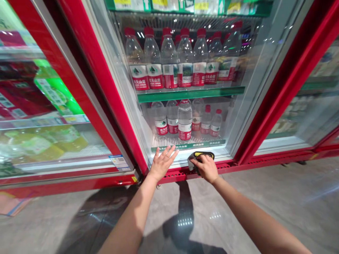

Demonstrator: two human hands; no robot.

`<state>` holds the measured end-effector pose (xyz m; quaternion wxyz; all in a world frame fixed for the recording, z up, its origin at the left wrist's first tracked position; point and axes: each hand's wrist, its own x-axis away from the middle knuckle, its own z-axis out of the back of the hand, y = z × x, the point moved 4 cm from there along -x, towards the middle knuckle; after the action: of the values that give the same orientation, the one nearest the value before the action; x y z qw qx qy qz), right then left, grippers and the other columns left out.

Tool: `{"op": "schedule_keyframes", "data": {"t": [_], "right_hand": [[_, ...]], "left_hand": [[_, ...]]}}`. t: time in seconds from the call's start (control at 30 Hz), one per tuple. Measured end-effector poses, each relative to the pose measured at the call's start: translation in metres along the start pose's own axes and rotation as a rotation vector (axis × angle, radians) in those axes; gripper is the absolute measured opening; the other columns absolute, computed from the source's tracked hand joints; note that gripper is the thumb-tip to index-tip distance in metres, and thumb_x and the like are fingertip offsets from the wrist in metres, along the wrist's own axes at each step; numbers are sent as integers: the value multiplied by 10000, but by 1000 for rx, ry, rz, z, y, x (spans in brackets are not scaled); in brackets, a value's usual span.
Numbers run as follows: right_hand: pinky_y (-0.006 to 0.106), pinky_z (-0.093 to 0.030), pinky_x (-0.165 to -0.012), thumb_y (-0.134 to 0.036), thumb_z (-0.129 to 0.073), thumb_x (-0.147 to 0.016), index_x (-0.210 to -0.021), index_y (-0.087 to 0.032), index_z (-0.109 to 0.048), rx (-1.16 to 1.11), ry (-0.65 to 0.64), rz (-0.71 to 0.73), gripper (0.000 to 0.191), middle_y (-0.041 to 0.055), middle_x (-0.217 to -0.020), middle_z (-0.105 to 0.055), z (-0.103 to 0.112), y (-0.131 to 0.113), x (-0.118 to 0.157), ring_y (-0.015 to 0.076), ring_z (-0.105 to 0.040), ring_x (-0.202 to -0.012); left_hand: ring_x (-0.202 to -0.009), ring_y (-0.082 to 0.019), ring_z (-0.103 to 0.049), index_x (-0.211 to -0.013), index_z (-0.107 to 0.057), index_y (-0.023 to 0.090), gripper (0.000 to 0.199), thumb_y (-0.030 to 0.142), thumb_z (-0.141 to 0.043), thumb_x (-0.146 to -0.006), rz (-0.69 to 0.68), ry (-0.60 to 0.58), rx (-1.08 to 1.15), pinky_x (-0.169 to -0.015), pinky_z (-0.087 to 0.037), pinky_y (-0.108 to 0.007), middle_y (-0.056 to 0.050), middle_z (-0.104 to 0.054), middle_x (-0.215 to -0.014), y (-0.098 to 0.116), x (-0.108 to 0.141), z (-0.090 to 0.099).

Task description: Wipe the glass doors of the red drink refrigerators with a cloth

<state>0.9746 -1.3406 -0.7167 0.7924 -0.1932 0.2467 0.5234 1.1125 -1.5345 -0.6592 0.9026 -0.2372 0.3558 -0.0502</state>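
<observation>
My left hand is open, fingers spread, at the lower edge of a glass-fronted drinks cooler. Whether its palm presses on the glass or the frame I cannot tell. To its right, my right hand is closed on a folded grey cloth with a black and yellow edge. That cloth is against the pale bottom frame, just above the red base grille. Behind the glass, a large water bottle with a red and white label stands at the front of the bottom shelf, with several others around it.
A full row of water bottles lines the shelf above the green strip. Red-framed coolers adjoin on both sides, the left one holding green soda bottles. Grey tiled floor lies below, with a flat cardboard piece at far left.
</observation>
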Motion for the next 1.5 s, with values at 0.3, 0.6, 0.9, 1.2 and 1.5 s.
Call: {"op": "schedule_keyframes", "data": {"t": [0.3, 0.6, 0.9, 1.2, 1.5], "right_hand": [[330, -400, -817, -220, -528, -982, -1426, -380, -565, 49, -75, 157, 473, 85, -1155, -608, -20, -61, -28, 208, -474, -928], [344, -354, -838, -191, -590, -923, -1336, -375, -655, 52, 91, 18, 456, 87, -1132, -596, 1, -48, -40, 224, -457, -948], [340, -323, -765, -231, -590, -943, -1347, -373, -640, 88, -89, 247, 431, 71, -1082, -627, -5, -65, -30, 213, -448, -891], [357, -343, -838, -217, -516, -979, -1457, -377, -526, 61, -55, 244, 505, 79, -1212, -609, -12, -127, -63, 227, -463, -974], [371, -320, -809, -239, -536, -971, -1382, -381, -609, 65, -39, 143, 441, 87, -1159, -624, -5, -126, -70, 230, -466, -945]], "left_hand": [[-1578, -200, -85, -1542, -398, 295, 652, 261, -637, -937, 44, -4, -18, -1277, 27, -574, -64, -497, -1548, -18, 15, 8], [-1526, -218, -295, -1532, -414, 287, 629, 172, -598, -941, 61, 6, -56, -1294, -129, -513, -67, -503, -1540, -35, 27, 25], [-1537, -193, -264, -1555, -370, 286, 688, 75, -545, -924, 104, -7, -111, -1297, -80, -514, -58, -486, -1556, -47, 46, 35], [-1549, -209, -233, -1577, -325, 256, 699, 191, -599, -937, 186, -66, -120, -1289, -47, -529, -96, -470, -1564, -70, 75, 58], [-1554, -248, -210, -1612, -194, 155, 883, 277, -688, -890, 270, -218, -84, -1288, -66, -543, -152, -418, -1588, -84, 94, 56]]}}
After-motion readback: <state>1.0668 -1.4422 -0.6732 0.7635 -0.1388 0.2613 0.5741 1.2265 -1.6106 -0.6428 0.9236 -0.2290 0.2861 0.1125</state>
